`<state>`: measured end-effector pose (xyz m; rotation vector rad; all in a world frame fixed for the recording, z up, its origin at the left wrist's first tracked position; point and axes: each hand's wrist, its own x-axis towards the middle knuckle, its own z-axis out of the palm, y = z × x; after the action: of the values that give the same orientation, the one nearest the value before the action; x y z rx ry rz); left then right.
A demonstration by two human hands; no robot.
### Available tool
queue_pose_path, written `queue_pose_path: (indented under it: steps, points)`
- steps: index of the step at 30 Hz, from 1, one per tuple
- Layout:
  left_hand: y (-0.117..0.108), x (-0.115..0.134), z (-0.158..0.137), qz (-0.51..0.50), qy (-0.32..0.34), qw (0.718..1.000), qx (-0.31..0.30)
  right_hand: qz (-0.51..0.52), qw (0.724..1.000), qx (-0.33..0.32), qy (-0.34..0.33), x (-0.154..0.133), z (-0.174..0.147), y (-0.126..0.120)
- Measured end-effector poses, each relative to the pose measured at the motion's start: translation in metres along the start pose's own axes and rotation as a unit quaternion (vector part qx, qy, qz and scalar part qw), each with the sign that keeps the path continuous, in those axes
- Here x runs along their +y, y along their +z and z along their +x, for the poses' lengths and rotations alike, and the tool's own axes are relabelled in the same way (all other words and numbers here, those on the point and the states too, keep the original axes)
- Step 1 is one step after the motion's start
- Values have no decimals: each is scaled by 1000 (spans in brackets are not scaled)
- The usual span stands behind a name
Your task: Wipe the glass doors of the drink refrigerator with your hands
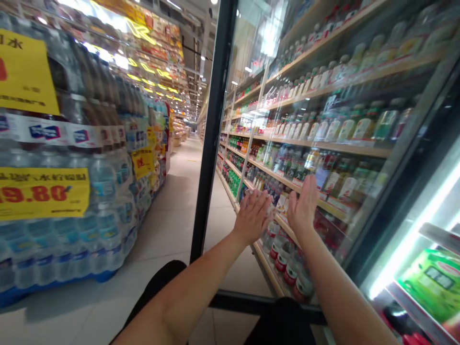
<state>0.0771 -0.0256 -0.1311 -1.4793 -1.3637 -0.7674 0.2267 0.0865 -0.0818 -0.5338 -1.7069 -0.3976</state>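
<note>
My left hand [252, 216] reaches forward with its palm down and fingers stretched out. Beside it on the right, my right hand [304, 205] is raised with its fingers extended upward and its palm turned toward the left hand. A gap separates the two hands, and no held object shows in either one. Both are in front of the glass door [247, 273], which has a black frame [209, 143] and stands swung open. Whether the palms or fingertips touch the glass, I cannot tell. Shelves of bottles [287, 167] show through the pane.
Stacked packs of bottled water [104, 215] with yellow price signs [43, 191] stand at left. A tiled aisle floor [172, 211] runs between them and the door. At right, a lit cooler holds a green package [433, 282]. My knees [283, 321] are close to the door's bottom rail.
</note>
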Motion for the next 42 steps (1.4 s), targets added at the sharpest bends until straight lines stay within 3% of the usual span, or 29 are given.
queue_pose_path:
  steps: [4,9,13,15,17,21,24,27,31,33,35,39,42]
  points:
    - [5,-10,20,33,41,998,30,-127,990,-15,-58,38,-13,14]
    - [-3,-27,52,29,47,998,29,-148,987,-1,-70,45,-24,26]
    - [-3,-37,11,62,-15,998,28,-138,988,-13,-63,45,-25,28]
    - [-3,-47,-14,75,10,997,7,-129,989,-18,-71,47,-28,29]
    - [-3,-61,-20,82,34,996,-2,-127,988,-17,-85,49,-31,30]
    - [-11,-81,23,84,-8,995,44,-137,986,1,-98,51,-36,34]
    - [-15,-77,46,65,-54,995,54,-140,986,-11,-87,51,-38,34]
    - [-10,-60,16,57,-52,996,42,-147,985,-12,-88,51,-39,31]
    - [-5,-44,-49,56,112,992,-2,-154,981,20,-115,49,-40,24]
    - [-10,-46,-56,64,133,989,-5,-144,982,28,-120,49,-40,21]
    - [-19,-53,-38,75,105,991,21,-134,983,30,-120,48,-41,18]
    - [-34,-68,18,73,-23,991,111,-125,984,38,-120,48,-42,16]
    - [-30,-64,22,52,-42,988,140,-110,987,35,-114,49,-43,15]
